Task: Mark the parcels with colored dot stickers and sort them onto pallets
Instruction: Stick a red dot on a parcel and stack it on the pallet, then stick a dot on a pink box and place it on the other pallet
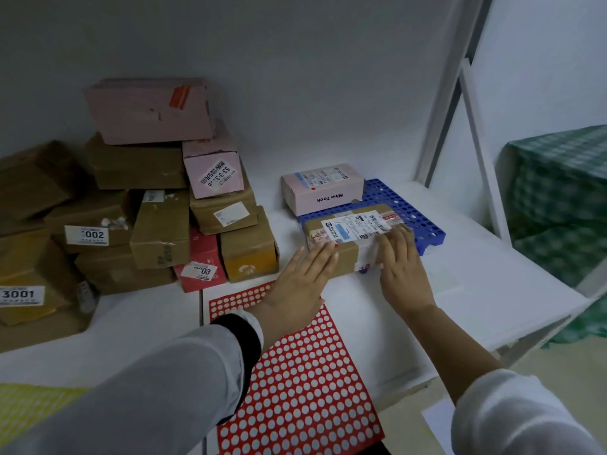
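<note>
A brown cardboard parcel [341, 254] with a white shipping label and a small red dot near its left top edge lies partly on the blue perforated pallet [423, 221]. My left hand [302, 277] lies flat with straight fingers against the parcel's near left side. My right hand [400, 261] presses with straight fingers on its near right end. A pink parcel [323, 188] with a red dot stands behind it on the pallet. A red dot sticker sheet [295, 382] lies on the white table under my left forearm.
A pile of several brown, pink and red parcels [147, 198] fills the table's left side, some with numbered tags. A yellow sticker sheet [29, 408] shows at bottom left. A green checked cloth [558, 198] covers something to the right, beyond the table edge.
</note>
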